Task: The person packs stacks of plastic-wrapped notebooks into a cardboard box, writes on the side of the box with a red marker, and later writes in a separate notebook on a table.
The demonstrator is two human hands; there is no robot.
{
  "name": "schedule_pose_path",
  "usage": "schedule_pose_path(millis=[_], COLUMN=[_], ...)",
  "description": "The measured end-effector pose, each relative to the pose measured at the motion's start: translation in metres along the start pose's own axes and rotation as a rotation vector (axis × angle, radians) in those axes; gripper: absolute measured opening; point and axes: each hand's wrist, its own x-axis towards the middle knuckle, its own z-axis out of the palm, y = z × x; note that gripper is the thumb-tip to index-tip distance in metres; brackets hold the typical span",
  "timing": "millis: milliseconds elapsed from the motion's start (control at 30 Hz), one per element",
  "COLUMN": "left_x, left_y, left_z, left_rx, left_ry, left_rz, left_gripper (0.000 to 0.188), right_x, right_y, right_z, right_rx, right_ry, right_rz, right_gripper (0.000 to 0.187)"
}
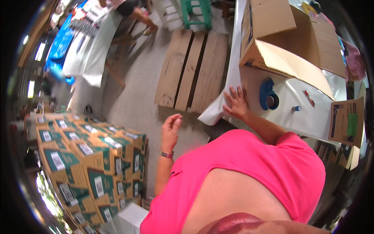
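My right hand (pixel 237 103) lies with spread fingers at the corner of a white-covered table (pixel 251 87), touching the covering and holding nothing. Close by on that table is a blue tape dispenser (pixel 269 95). My left hand (pixel 170 130), a bracelet at its wrist, hangs in the air over the floor beside a wooden pallet (pixel 191 72). Its fingers are loosely bent, the thumb stands a little apart, and nothing shows in it. A large open cardboard box (pixel 280 50) sits farther back on the table.
On my left stands a big stack of brown and green cartons (pixel 89 167). A red-and-white pen (pixel 309 98) and a small blue cap (pixel 297 108) lie on the table. A green stool (pixel 196 15) is beyond the pallet. Another person's leg (pixel 142 17) shows at the far left.
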Motion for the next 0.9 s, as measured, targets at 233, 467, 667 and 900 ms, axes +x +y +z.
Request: schedule_pose_path(millis=[233,467,667,900], left_x=[0.165,0.261,0.324,0.396], left_y=[0.098,0.165,0.21,0.262], left_z=[0.009,-0.013,-0.007,0.036], left_rx=[0.143,0.357,0.311,0.307], left_ry=[-0.434,-0.608,-0.699,-0.978], left_rz=[0.141,-0.001,-0.017,-0.009], left_gripper=[0.028,0.029,0.027,0.028], right_x=[0.014,0.01,0.132,0.184], right_y=[-0.011,-0.027,-0.084,-0.056], right_z=[-0.018,0.012,-0.138,-0.361], right_rx=[0.021,-0.073,1.234,-0.115], right_ry=[-0.122,-0.038,-0.079,1.072], right_rz=[0.105,0.22,0.503,0.668], right_gripper=[0.068,0.068,0.028,0.03])
